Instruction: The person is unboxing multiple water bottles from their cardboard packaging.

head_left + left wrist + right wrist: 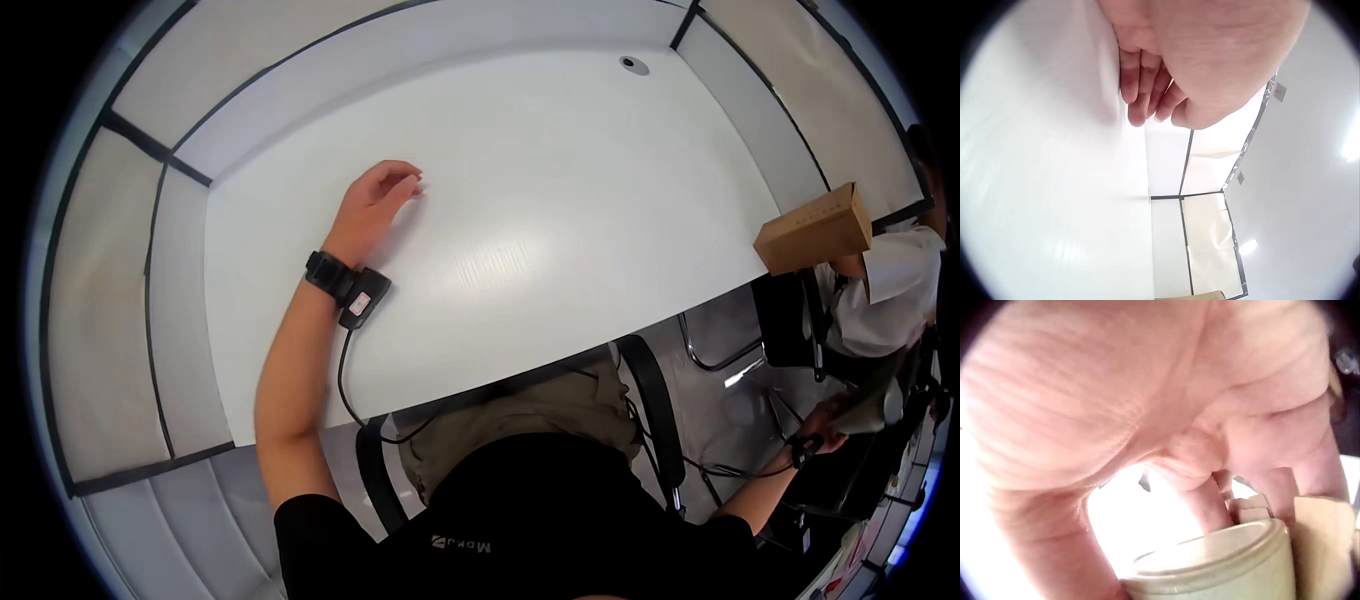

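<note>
My left hand [378,205] rests on the white table [560,180] at its left side, fingers loosely bent and holding nothing. In the left wrist view its fingers [1141,87] hang close together beside the table surface. Off the table at the lower right, my right hand [825,425] holds a pale green cylindrical can [872,408]. The right wrist view shows the can's round, rimmed end [1210,550] between the thumb and the fingers; its lower part is cut off by the frame edge.
A brown cardboard box [815,232] is at the table's right corner, next to a person in a white top [895,300]. Pale partition panels [100,290] border the table. A round cable hole [634,66] is at the far right. Cables run from both wrists.
</note>
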Action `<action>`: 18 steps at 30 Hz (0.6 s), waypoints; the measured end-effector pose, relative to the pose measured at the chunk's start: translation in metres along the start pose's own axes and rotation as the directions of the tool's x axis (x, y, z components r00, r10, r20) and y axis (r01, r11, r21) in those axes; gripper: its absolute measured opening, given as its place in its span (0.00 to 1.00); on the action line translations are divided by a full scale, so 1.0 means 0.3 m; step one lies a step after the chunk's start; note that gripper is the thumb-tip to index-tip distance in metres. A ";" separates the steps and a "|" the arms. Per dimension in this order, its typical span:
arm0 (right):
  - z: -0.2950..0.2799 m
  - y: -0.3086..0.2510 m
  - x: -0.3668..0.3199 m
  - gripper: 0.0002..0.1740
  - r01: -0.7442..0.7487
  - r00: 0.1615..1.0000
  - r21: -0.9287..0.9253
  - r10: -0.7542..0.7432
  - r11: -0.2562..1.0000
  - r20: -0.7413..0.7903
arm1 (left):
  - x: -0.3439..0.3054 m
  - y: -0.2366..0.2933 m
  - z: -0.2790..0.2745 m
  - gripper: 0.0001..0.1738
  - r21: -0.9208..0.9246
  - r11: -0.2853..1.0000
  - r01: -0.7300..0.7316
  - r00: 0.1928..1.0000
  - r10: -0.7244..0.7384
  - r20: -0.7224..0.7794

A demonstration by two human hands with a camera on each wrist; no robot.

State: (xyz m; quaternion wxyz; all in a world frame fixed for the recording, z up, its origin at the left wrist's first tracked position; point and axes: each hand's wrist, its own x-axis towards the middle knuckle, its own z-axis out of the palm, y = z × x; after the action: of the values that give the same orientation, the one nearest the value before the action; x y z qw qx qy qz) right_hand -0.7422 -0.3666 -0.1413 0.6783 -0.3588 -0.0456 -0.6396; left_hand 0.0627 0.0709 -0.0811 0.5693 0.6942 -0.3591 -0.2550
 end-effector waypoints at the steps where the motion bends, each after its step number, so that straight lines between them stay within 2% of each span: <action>1: 0.089 0.045 0.025 0.51 -0.044 0.993 0.026 0.041 0.999 0.108 | -0.001 0.002 0.001 0.14 0.002 1.000 0.005 1.000 -0.005 0.001; 3: 0.376 0.193 0.076 0.48 -0.144 0.940 0.046 0.122 0.988 0.319 | -0.007 0.016 0.001 0.14 0.029 0.999 0.022 1.000 -0.022 -0.009; 4: 0.140 0.082 0.145 0.43 0.044 0.992 -0.137 -0.028 0.990 0.120 | -0.007 0.017 0.003 0.14 0.035 0.999 0.026 1.000 -0.026 -0.010; 5: -0.090 -0.025 0.211 0.38 0.131 0.981 -0.374 -0.176 0.918 -0.087 | -0.005 0.015 0.004 0.14 0.038 0.999 0.030 1.000 -0.029 -0.010; 6: -0.043 0.006 0.230 0.40 0.042 0.994 -0.411 -0.078 0.911 -0.071 | -0.001 0.004 0.005 0.14 0.003 0.999 0.032 0.999 -0.032 -0.014; 8: 0.100 0.182 0.218 0.43 -0.131 0.984 -0.414 0.170 0.901 0.058 | 0.007 -0.015 0.004 0.14 -0.022 1.000 0.014 1.000 -0.014 0.005; 11: 0.356 0.521 0.204 0.48 -0.320 0.872 -0.482 0.453 0.815 0.187 | -0.008 0.015 0.010 0.14 -0.003 0.999 0.032 0.999 -0.032 -0.010; 13: 0.532 0.755 0.199 0.51 -0.396 0.774 -0.531 0.583 0.749 0.245 | -0.004 0.005 0.005 0.15 -0.002 0.999 0.055 0.998 -0.055 -0.007; 15: 0.693 0.968 0.190 0.54 -0.475 0.690 -0.544 0.676 0.691 0.257 | -0.009 0.015 0.009 0.15 -0.035 0.999 0.034 0.999 -0.034 -0.015; 17: 0.844 1.145 0.147 0.48 -0.589 0.638 -0.511 0.748 0.626 0.182 | -0.010 0.009 0.009 0.16 -0.085 0.996 0.009 1.000 -0.011 -0.021; 18: 0.939 1.220 0.137 0.44 -0.617 0.583 -0.556 0.798 0.556 0.151 | -0.008 0.006 0.006 0.17 -0.066 0.998 -0.005 0.995 -0.001 -0.095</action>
State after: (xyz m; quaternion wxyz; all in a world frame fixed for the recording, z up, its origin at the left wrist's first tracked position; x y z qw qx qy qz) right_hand -0.2935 -0.2749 -0.0688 0.7553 -0.6088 0.1210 -0.2104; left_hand 0.0596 0.0715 -0.0798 0.6085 0.6861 -0.3238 -0.2328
